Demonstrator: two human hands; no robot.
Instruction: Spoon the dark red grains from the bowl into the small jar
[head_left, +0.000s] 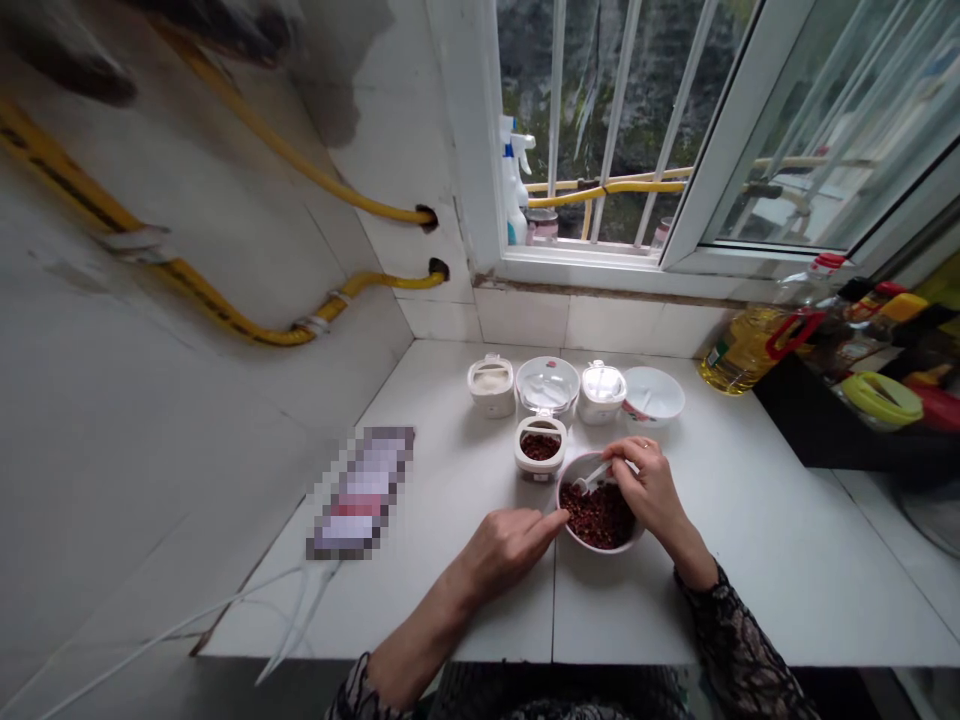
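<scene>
A bowl of dark red dried bits that look like Sichuan peppercorns stands near the counter's front. My left hand has its fingers curled and grips the bowl's left rim with thumb and forefinger. Between the closed fingers of my right hand is the handle of a small white spoon, its head down among the peppercorns. Just behind the bowl sits an open-lidded seasoning jar with the same dark red bits inside.
Farther back stand a jar of pale grains, a clear-looking bowl, another white jar and a white bowl. An oil bottle and a black rack of condiments are right. A blurred phone with a cable lies left.
</scene>
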